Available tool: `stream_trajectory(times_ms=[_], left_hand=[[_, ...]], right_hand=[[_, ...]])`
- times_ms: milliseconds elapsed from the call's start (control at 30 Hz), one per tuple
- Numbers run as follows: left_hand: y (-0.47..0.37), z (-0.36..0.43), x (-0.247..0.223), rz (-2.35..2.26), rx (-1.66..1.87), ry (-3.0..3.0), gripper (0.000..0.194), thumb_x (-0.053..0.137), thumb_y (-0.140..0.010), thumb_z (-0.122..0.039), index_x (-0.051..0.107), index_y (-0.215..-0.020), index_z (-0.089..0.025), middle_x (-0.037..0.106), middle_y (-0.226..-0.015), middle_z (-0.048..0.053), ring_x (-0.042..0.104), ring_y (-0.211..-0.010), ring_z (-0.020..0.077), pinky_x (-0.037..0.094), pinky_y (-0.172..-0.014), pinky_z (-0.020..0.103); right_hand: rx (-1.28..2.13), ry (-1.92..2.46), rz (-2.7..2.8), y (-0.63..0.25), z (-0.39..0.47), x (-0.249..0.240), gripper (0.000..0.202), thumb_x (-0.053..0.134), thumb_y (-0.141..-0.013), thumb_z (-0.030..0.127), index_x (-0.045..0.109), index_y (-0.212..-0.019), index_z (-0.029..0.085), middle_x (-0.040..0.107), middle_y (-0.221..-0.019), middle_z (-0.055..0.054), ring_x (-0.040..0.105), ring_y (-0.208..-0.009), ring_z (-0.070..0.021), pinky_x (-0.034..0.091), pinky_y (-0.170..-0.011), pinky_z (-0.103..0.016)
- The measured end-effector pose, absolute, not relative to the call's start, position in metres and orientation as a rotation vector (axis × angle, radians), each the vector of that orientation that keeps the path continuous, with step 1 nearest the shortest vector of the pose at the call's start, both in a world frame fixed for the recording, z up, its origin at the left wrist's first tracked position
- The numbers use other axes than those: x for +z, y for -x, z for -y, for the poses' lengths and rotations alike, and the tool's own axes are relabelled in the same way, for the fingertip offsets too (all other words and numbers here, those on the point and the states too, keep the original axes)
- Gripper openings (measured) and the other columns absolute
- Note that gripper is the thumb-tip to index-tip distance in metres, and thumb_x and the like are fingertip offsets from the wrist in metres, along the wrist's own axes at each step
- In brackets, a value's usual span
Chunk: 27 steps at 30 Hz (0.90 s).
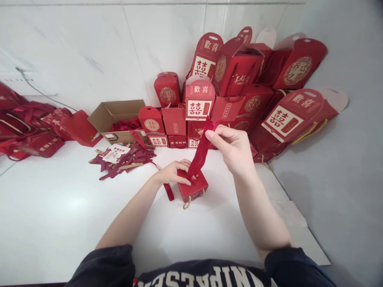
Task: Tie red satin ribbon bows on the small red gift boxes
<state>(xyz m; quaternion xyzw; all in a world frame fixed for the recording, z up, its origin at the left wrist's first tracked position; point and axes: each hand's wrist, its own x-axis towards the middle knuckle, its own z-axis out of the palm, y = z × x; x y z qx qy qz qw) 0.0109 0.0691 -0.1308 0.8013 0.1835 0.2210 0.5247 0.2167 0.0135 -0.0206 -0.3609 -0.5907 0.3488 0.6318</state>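
A small red gift box with twisted cord handles lies on the white table in front of me. My left hand grips its left and far side, thumb and fingertips on the top face beside the base of a ribbon. That dark red ribbon rises from the box top in a slanting band. Above and right of the box, my right hand pinches the ribbon's upper part between thumb and forefinger. Another length of red ribbon trails on the table left of the box, passing behind my left wrist.
Behind stand stacked red gift boxes and larger gift bags against the wall. An open cardboard carton holds red ribbon. Before it lies a pile of dark red strips with a white card. More red bags sit far left.
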Motion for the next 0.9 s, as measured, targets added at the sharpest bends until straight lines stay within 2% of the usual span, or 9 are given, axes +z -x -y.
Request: stream_trajectory(times_ms=[233,467,600,900], left_hand=[[-0.01,-0.07,-0.135,-0.446,0.553,-1.864,0.019,0.082,-0.063,-0.029,0.075,-0.075,-0.016,0.069,-0.092,0.01,0.058,-0.104,0.0246,0.041,-0.099,0.039],[-0.01,-0.073,-0.132,-0.376,0.49,-1.947,0.021,0.076,-0.072,-0.03,0.077,-0.09,-0.02,0.07,-0.11,0.013,0.05,-0.116,0.0259,0.035,-0.105,0.043],[-0.012,-0.072,-0.133,-0.436,0.501,-1.941,0.019,0.067,-0.081,-0.032,0.077,-0.091,-0.02,0.073,-0.103,0.011,0.052,-0.108,0.0231,0.038,-0.101,0.041],[-0.016,-0.069,-0.132,-0.414,0.551,-1.931,0.014,0.074,-0.074,-0.031,0.079,-0.083,-0.02,0.075,-0.086,0.01,0.055,-0.101,0.0229,0.041,-0.097,0.038]], right_hand=[[0.807,0.826,1.337,-0.21,-0.006,-0.021,0.021,0.067,-0.082,0.035,0.068,-0.067,0.02,0.063,-0.074,0.0,0.057,-0.071,-0.0135,0.046,-0.068,-0.028],[0.724,0.814,1.27,-0.213,-0.006,-0.017,0.02,0.066,-0.082,0.036,0.068,-0.068,0.022,0.063,-0.071,0.0,0.062,-0.075,-0.0159,0.049,-0.069,-0.03],[0.653,0.826,1.284,-0.218,-0.004,-0.012,0.02,0.067,-0.082,0.034,0.068,-0.066,0.023,0.064,-0.072,0.0,0.065,-0.078,-0.0174,0.051,-0.073,-0.032],[0.577,0.864,1.339,-0.22,0.0,-0.008,0.023,0.068,-0.081,0.032,0.067,-0.061,0.021,0.06,-0.065,0.002,0.06,-0.068,-0.0136,0.048,-0.065,-0.029]])
